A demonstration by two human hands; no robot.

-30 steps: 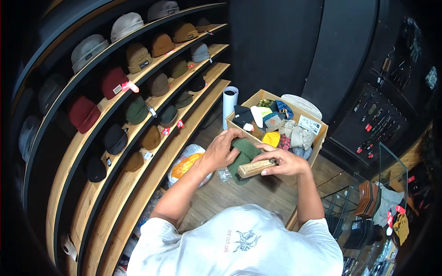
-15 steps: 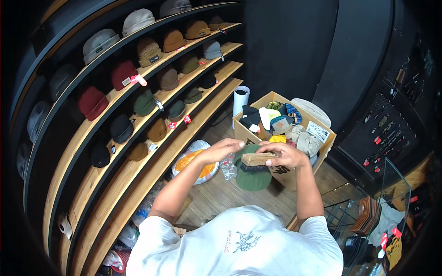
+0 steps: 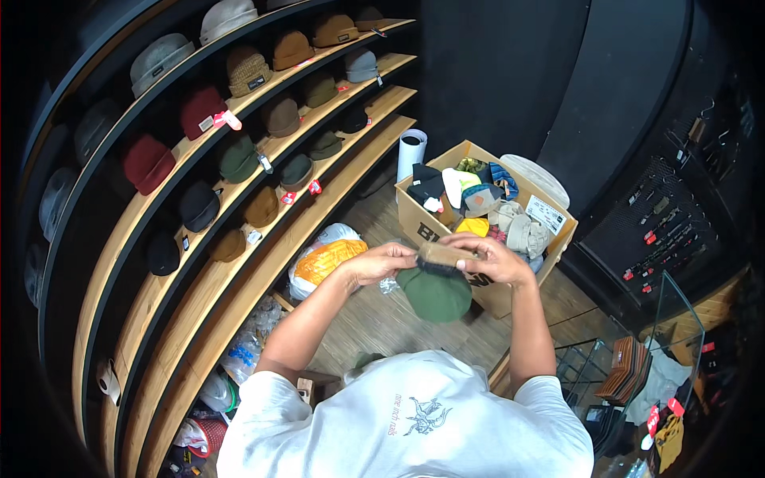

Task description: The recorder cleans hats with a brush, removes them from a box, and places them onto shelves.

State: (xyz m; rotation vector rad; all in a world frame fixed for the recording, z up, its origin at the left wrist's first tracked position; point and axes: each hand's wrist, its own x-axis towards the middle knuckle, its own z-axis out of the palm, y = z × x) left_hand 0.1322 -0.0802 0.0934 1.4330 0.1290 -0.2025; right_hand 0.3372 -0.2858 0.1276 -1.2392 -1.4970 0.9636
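Observation:
A wooden-backed brush with dark bristles (image 3: 440, 254) is gripped by my right hand (image 3: 496, 260), fingers over its back and thumb at its near side. Its bristles lie against the upper part of a dark green hat (image 3: 437, 296), which hangs in front of me. My left hand (image 3: 384, 262) is closed at the hat's left upper edge, fingertips pinched beside the brush's left end. The hat's far edge is hidden behind the brush and my fingers.
Curved wooden shelves (image 3: 307, 219) with rows of beanies stand on the left. Ahead, a cardboard box (image 3: 414, 213) is full of hats, with a white roll (image 3: 411, 150) beside it. White and orange bags (image 3: 328, 259) lie on the floor. A glass case (image 3: 677, 319) stands at right.
My left hand has gone from loosely open to pinching the hat's edge. The brush has moved slightly up and turned over the hat. The whole view has shifted a little.

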